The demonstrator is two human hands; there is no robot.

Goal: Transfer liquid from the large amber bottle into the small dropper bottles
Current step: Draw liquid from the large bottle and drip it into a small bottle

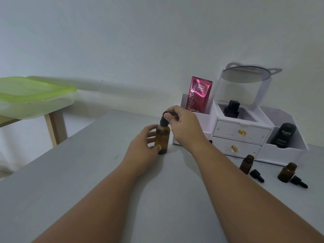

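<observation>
— At the tabletop's (87,172) middle, how far along is the person?
— Early, by the look of it. The big bottle (162,141) stands upright there. The left hand (143,144) has its grip wrapped round the glass, and the right hand (184,125) pinches the black cap (164,118) sitting on the neck. Judged from that, the step in hand is the cap, and no liquid has been moved yet.
— And the small bottles?
— Two, around four o'clock from the big bottle, both upright and uncapped: the first (246,163) and the second (287,172). One dropper (256,175) lies just beside the first, another (299,181) touches the second. Whether either holds liquid cannot be told.
— Room to move?
— Bare tabletop from five round to nine o'clock. The organizer (240,137) crowds in at three o'clock, near the right wrist. The tabletop's left edge runs at nine to ten o'clock, well apart from the big bottle.
</observation>
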